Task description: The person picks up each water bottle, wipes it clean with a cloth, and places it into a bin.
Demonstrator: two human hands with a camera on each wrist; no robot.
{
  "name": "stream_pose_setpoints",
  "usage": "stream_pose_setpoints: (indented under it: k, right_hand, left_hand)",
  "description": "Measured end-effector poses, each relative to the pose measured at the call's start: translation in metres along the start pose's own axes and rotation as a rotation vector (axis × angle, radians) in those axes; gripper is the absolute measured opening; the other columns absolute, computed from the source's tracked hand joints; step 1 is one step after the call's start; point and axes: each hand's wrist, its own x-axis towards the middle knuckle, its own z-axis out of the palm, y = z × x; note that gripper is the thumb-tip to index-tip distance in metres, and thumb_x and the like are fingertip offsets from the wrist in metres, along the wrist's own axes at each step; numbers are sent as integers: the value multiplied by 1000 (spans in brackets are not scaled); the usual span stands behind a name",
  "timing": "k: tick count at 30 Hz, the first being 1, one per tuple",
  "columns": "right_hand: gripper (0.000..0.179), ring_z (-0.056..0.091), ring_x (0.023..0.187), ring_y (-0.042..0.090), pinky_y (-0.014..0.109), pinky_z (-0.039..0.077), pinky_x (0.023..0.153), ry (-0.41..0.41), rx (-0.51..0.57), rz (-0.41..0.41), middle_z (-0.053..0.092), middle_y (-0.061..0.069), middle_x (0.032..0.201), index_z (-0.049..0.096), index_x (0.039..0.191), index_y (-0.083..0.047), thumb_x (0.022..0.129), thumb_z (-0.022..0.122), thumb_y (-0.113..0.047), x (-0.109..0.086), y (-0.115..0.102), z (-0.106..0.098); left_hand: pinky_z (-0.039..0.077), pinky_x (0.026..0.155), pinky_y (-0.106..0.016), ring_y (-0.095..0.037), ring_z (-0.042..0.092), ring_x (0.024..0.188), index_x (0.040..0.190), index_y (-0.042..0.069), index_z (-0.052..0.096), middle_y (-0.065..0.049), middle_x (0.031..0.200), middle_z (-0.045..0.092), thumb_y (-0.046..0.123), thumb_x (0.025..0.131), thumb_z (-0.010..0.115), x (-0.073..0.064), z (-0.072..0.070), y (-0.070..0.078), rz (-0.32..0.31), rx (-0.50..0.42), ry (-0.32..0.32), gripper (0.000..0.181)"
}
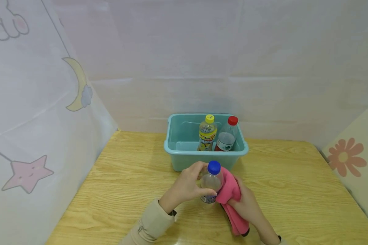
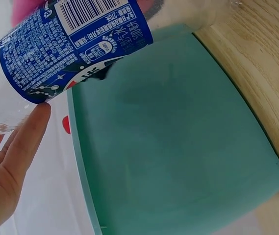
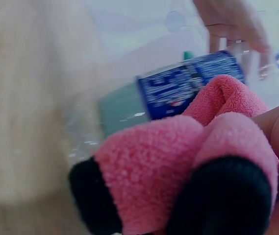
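A clear plastic bottle (image 1: 210, 183) with a blue cap and a blue label (image 2: 75, 46) stands tilted in front of the tub in the head view. My left hand (image 1: 187, 186) holds it near the shoulder, thumb on the near side and fingers behind. My right hand (image 1: 246, 204) grips a bunched pink cloth (image 1: 230, 189) with dark edging and presses it to the bottle's right side. In the right wrist view the fluffy cloth (image 3: 149, 166) hides part of the bottle (image 3: 190, 81). Its base shows clear there, off the table.
Just beyond the hands, a teal plastic tub (image 1: 184, 161) sits on the wood-grain table (image 1: 132, 177). Inside it stand a yellow-capped bottle (image 1: 207, 136) and a red-capped bottle (image 1: 226, 136), both toward the right. Pale printed sheeting (image 1: 178, 61) hangs behind the table.
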Motion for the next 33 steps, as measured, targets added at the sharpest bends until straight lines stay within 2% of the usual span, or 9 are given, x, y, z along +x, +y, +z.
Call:
stream_pose_setpoints:
  k: [6, 12, 17, 21, 25, 27, 33]
  right_hand:
    - [76, 56, 94, 30, 39, 50, 72, 68, -15, -91, 56, 21, 114, 38, 132, -1, 64, 69, 15, -3, -17, -14]
    - [78, 56, 91, 23, 31, 50, 68, 132, -55, -231, 58, 14, 113, 42, 132, -4, 63, 70, 17, -4, -30, -19]
    - [79, 55, 90, 18, 31, 50, 68, 169, -120, -316, 58, 11, 114, 44, 131, -5, 59, 71, 17, -1, -35, -18]
    - [80, 55, 87, 17, 30, 49, 66, 181, -144, -336, 58, 11, 112, 45, 130, -4, 57, 71, 16, 0, -36, -16]
    - [80, 55, 89, 18, 32, 49, 65, 185, -162, -348, 58, 12, 114, 45, 130, -4, 57, 71, 15, 0, -37, -15]
    - [80, 55, 89, 19, 33, 49, 66, 182, -171, -344, 58, 12, 115, 45, 130, -5, 57, 71, 14, -1, -39, -16]
    - [81, 55, 85, 20, 32, 47, 62, 163, -188, -301, 57, 13, 113, 45, 132, -5, 57, 73, 9, -4, -44, -17]
  left_hand:
    - [47, 75, -14, -12, 56, 92, 118, 6, 46, -3, 107, 56, 33, 67, 80, -1, 2, -1, 18, 25, 20, 67]
    - [47, 72, -13, -12, 56, 88, 117, 3, 47, -5, 106, 57, 33, 64, 82, -1, 3, -2, 72, 71, 61, 70]
    - [48, 74, -13, -11, 56, 92, 120, 4, 46, -5, 110, 57, 36, 68, 79, -2, 2, -2, 77, 48, 39, 69]
    - [49, 76, -16, -11, 56, 97, 124, 4, 45, -5, 113, 56, 31, 81, 70, -4, -2, -3, 83, -35, 21, 56]
    - [48, 77, -15, -10, 57, 98, 121, 3, 48, -5, 108, 59, 24, 90, 57, -4, -3, -5, 114, -70, 44, 39]
    - [48, 76, -14, -9, 58, 96, 119, 3, 50, -4, 106, 60, 24, 92, 54, -4, -2, -6, 127, -70, 60, 35]
    - [49, 74, -13, -10, 59, 91, 114, 4, 52, -4, 103, 60, 26, 90, 58, -4, -3, -3, 127, -49, 88, 33]
